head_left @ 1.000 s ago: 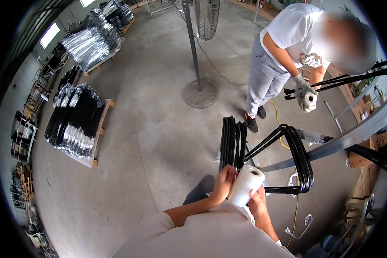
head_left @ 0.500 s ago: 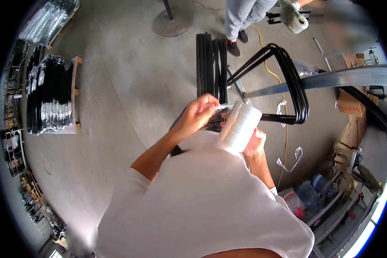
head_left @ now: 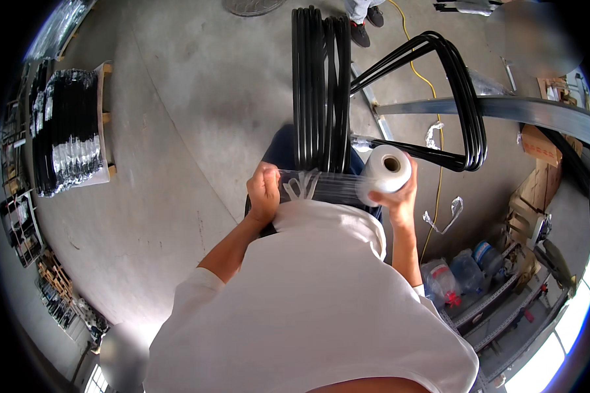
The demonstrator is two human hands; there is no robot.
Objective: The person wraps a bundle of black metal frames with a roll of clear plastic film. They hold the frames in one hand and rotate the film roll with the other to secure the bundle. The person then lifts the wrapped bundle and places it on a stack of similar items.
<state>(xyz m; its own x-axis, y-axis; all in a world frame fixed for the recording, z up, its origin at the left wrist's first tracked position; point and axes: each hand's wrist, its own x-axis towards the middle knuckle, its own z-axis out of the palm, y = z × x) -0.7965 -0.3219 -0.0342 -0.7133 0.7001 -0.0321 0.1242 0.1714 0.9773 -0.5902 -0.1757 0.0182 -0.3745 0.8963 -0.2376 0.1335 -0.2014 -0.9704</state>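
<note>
Clear film (head_left: 334, 188) looks thin, soft and slippery, so its end seems best pinched; the fingers of our left hand (head_left: 264, 190) are closed on it. The film stretches right to the white roll (head_left: 377, 177). That roll looks firm and fairly light, good to hold around its side. Our right hand (head_left: 403, 196) grips it between thumb and fingers.

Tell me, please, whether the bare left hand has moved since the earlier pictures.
Yes: the bare left hand has moved left, past the left edge of the straight black tubes.
</note>
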